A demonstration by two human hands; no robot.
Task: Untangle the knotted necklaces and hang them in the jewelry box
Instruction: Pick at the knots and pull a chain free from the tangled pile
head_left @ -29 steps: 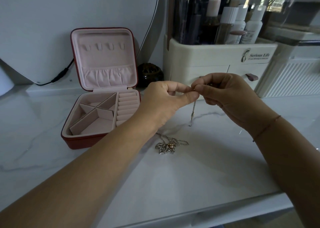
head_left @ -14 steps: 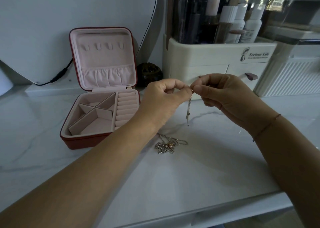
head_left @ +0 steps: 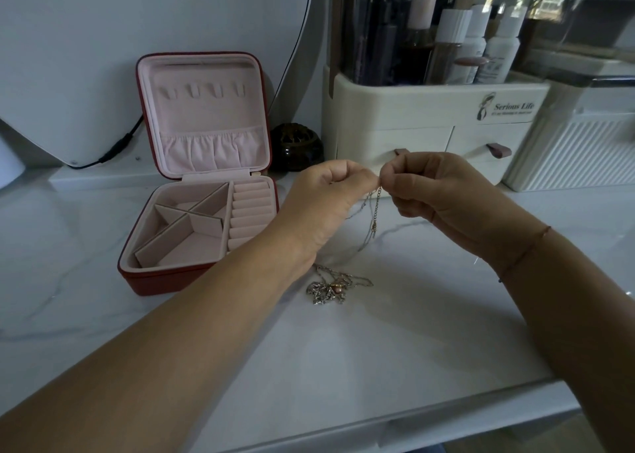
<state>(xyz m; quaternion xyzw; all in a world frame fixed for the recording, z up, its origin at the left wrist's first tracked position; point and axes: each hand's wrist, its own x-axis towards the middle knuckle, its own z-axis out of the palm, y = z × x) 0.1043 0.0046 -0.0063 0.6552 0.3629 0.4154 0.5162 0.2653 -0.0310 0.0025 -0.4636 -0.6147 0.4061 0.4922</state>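
A thin necklace chain (head_left: 374, 212) hangs between my two hands above the marble top. My left hand (head_left: 330, 198) and my right hand (head_left: 433, 188) both pinch its upper end, fingertips nearly touching. Strands of the chain run down toward a tangled knot of necklaces (head_left: 331, 287) lying on the counter below my left wrist. The red jewelry box (head_left: 192, 274) stands open at the left, its pink lid upright with small hooks and a gathered pocket, its tray holding dividers and ring rolls.
A cream cosmetics organizer (head_left: 429, 122) with bottles and two drawers stands behind my hands. A dark round jar (head_left: 297, 146) sits beside the box. A ribbed white container (head_left: 570, 153) is at the far right. The counter's front edge runs below my forearms.
My hands stay pinched together at the same spot. More of the chain now hangs below them, with extra strands visible.
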